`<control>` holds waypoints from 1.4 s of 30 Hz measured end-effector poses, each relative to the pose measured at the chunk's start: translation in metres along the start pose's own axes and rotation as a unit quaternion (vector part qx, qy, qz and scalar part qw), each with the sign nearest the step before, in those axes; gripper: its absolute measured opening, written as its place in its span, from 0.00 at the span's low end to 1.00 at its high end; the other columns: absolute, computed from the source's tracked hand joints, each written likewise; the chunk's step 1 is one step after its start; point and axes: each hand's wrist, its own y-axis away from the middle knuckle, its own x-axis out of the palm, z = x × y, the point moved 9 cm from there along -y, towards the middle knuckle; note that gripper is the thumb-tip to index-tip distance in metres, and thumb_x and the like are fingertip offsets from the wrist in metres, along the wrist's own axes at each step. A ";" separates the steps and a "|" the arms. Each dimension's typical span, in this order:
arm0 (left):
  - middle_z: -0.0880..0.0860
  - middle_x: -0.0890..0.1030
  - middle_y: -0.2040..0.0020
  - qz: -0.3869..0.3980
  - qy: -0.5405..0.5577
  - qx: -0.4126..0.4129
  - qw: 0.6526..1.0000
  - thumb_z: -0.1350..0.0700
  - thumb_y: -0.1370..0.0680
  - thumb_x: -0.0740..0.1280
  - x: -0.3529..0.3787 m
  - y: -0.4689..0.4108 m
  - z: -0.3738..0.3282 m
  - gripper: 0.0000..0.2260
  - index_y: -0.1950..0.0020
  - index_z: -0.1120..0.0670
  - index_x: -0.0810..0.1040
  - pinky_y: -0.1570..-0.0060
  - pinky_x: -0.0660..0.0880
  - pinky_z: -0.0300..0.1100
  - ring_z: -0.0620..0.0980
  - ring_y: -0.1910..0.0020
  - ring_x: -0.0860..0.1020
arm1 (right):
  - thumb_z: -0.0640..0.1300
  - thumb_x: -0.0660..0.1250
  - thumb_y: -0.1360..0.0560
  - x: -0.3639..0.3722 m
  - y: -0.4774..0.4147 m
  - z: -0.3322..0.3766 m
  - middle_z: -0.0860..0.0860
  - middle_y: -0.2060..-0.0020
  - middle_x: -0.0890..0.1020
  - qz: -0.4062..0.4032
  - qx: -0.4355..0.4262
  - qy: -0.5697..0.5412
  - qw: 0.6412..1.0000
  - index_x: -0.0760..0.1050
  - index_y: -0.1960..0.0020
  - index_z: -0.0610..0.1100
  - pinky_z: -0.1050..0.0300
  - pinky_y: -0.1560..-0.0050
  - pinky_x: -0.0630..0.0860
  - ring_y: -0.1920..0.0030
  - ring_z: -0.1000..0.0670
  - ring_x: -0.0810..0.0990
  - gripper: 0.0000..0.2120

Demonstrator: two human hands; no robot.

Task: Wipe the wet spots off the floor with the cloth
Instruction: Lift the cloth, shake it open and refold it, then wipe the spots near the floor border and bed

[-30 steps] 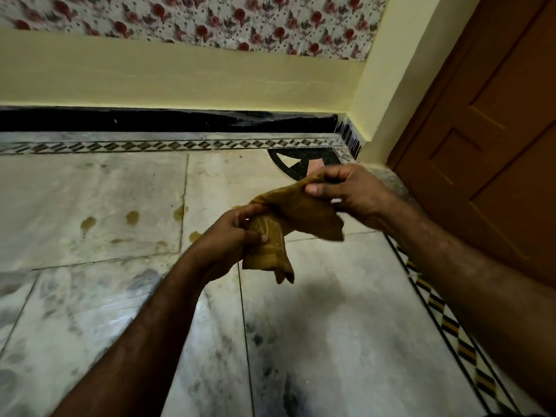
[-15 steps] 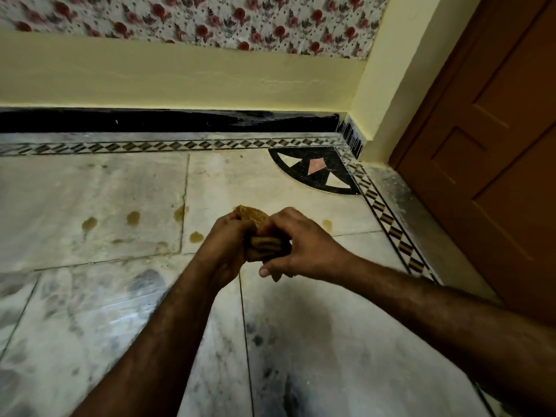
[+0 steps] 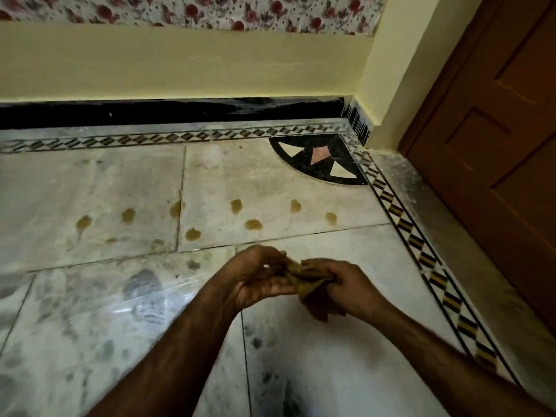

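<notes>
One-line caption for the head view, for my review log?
Both hands bunch a brown cloth above a marble floor dotted with brownish wet spots.

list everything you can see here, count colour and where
wet spots: about nine clear, amber, scattered across the floor beyond the hands
cloth: one, mustard brown, bunched between both hands
floor: one, pale grey marble slabs
patterned border: one strip, black and tan, along floor edges
corner inlay: one, black with pink and cream, far corner
skirting: one, black, wall base
wall: cream, floral paper above
door: one, brown, right
left hand: holding cloth
right hand: holding cloth
</notes>
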 end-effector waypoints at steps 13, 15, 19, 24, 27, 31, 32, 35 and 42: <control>0.58 0.55 0.18 -0.131 -0.722 0.222 0.642 0.49 0.15 0.56 -0.032 -0.083 -0.020 0.28 0.18 0.57 0.53 0.22 0.52 0.46 0.56 0.19 0.54 | 0.42 0.63 0.22 0.026 -0.058 -0.114 0.45 0.18 0.56 0.096 0.081 0.387 0.914 0.61 0.20 0.48 0.49 0.22 0.58 0.21 0.41 0.59 0.31; 0.57 0.45 0.17 -0.107 -0.795 0.210 0.558 0.46 0.15 0.53 -0.045 -0.102 0.007 0.30 0.18 0.56 0.44 0.21 0.43 0.49 0.54 0.18 0.43 | 0.44 0.63 0.21 0.014 -0.072 -0.113 0.42 0.21 0.65 -0.009 0.063 0.344 0.937 0.70 0.25 0.43 0.48 0.27 0.67 0.25 0.39 0.68 0.24; 0.55 0.39 0.17 -0.117 -0.823 0.241 0.501 0.41 0.15 0.46 -0.054 -0.129 0.019 0.32 0.18 0.54 0.38 0.23 0.33 0.48 0.50 0.21 0.34 | 0.51 0.53 0.19 0.015 -0.092 -0.099 0.34 0.26 0.70 -0.122 -0.029 0.408 0.904 0.68 0.25 0.35 0.35 0.29 0.70 0.26 0.33 0.69 0.29; 0.56 0.56 0.18 -0.166 -0.787 0.332 0.492 0.39 0.16 0.51 -0.061 -0.139 0.015 0.31 0.18 0.57 0.56 0.21 0.55 0.54 0.53 0.19 0.54 | 0.52 0.51 0.15 0.041 -0.104 -0.127 0.38 0.20 0.59 -0.102 -0.066 0.495 0.860 0.56 0.19 0.39 0.37 0.23 0.60 0.20 0.38 0.57 0.29; 0.56 0.59 0.18 -0.172 -0.773 0.353 0.498 0.40 0.17 0.53 -0.063 -0.141 0.016 0.31 0.19 0.57 0.59 0.21 0.57 0.53 0.52 0.19 0.55 | 0.53 0.52 0.16 0.041 -0.108 -0.132 0.39 0.20 0.59 -0.108 -0.066 0.490 0.862 0.55 0.18 0.40 0.36 0.23 0.60 0.19 0.39 0.56 0.30; 0.57 0.60 0.19 -0.173 -0.779 0.347 0.493 0.40 0.18 0.56 -0.061 -0.141 0.015 0.32 0.19 0.58 0.59 0.24 0.62 0.56 0.52 0.19 0.56 | 0.53 0.54 0.17 0.039 -0.108 -0.128 0.40 0.19 0.59 -0.097 -0.058 0.475 0.873 0.56 0.18 0.41 0.36 0.24 0.61 0.19 0.40 0.56 0.30; 0.57 0.59 0.19 -0.173 -0.777 0.347 0.496 0.40 0.18 0.56 -0.062 -0.142 0.015 0.32 0.19 0.58 0.59 0.24 0.62 0.56 0.52 0.19 0.56 | 0.52 0.55 0.17 0.038 -0.109 -0.128 0.40 0.19 0.59 -0.094 -0.058 0.473 0.874 0.56 0.18 0.41 0.36 0.24 0.61 0.19 0.40 0.56 0.30; 0.57 0.57 0.18 -0.182 -0.772 0.348 0.499 0.40 0.18 0.57 -0.066 -0.145 0.016 0.33 0.19 0.58 0.57 0.23 0.59 0.56 0.53 0.19 0.55 | 0.52 0.55 0.16 0.040 -0.108 -0.129 0.40 0.19 0.58 -0.082 -0.058 0.482 0.871 0.56 0.19 0.40 0.36 0.24 0.61 0.19 0.39 0.56 0.30; 0.60 0.58 0.18 -0.195 -0.746 0.380 0.511 0.44 0.19 0.60 -0.067 -0.141 0.014 0.33 0.20 0.61 0.58 0.23 0.59 0.57 0.56 0.19 0.55 | 0.54 0.49 0.15 0.047 -0.108 -0.128 0.40 0.18 0.54 -0.021 -0.018 0.495 0.868 0.53 0.18 0.41 0.35 0.23 0.59 0.18 0.39 0.52 0.30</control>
